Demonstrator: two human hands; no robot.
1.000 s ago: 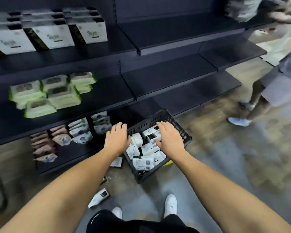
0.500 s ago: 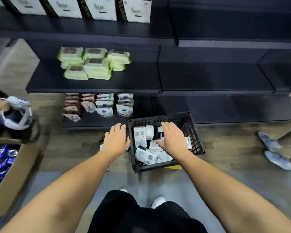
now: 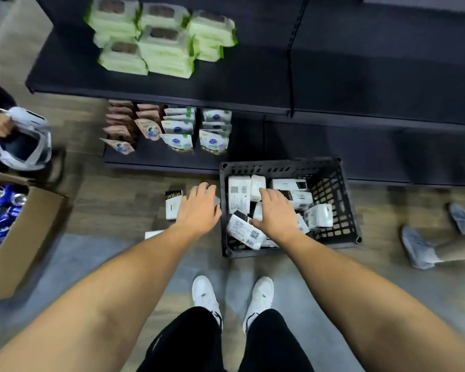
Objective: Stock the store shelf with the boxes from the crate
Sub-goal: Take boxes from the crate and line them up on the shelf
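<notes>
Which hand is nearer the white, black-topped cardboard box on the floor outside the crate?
Left. Left hand is at the box's right edge; right hand is inside the black plastic crate.

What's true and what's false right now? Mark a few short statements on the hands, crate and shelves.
The right hand is inside the black crate, on the white boxes. True.
The left hand is inside the crate too. False: it is outside, by the crate's left wall.
The crate stands on a shelf. False: it stands on the floor.
The green-and-white packs lie on the shelf above the pouches. True.
The cardboard box holds blue cans. True.
</notes>
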